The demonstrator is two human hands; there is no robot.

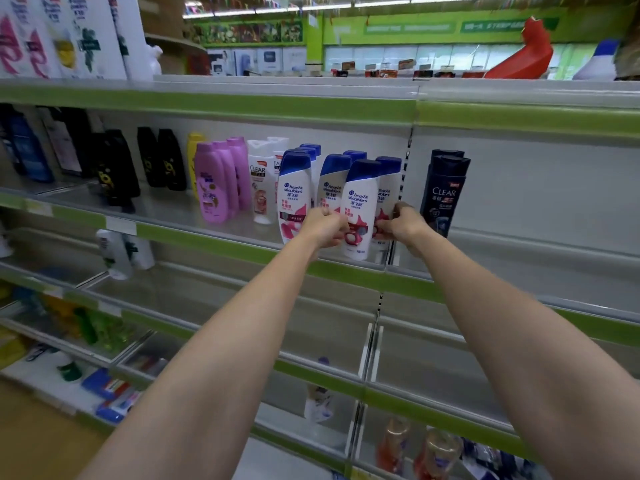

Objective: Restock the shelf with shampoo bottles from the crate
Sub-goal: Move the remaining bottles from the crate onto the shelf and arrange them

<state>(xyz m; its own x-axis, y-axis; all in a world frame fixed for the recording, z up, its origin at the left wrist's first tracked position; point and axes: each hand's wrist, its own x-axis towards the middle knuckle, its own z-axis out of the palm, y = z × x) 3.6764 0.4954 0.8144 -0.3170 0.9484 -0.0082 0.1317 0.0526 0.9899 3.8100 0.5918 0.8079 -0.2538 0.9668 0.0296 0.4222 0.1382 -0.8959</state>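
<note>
A white shampoo bottle (pixel 360 206) with a blue cap and pink label stands upright at the front edge of the shelf (pixel 214 239). My left hand (pixel 325 226) grips its lower left side. My right hand (pixel 401 225) grips its lower right side, fingers curled round it. Several matching blue-capped bottles (pixel 296 188) stand in rows just left of and behind it. The crate is out of view.
Purple bottles (pixel 214 181), white Clear bottles (pixel 259 181) and black bottles (pixel 162 161) fill the shelf to the left. Two dark Clear bottles (pixel 443 192) stand right of an upright divider (pixel 405 168). Lower shelves hold a few scattered bottles.
</note>
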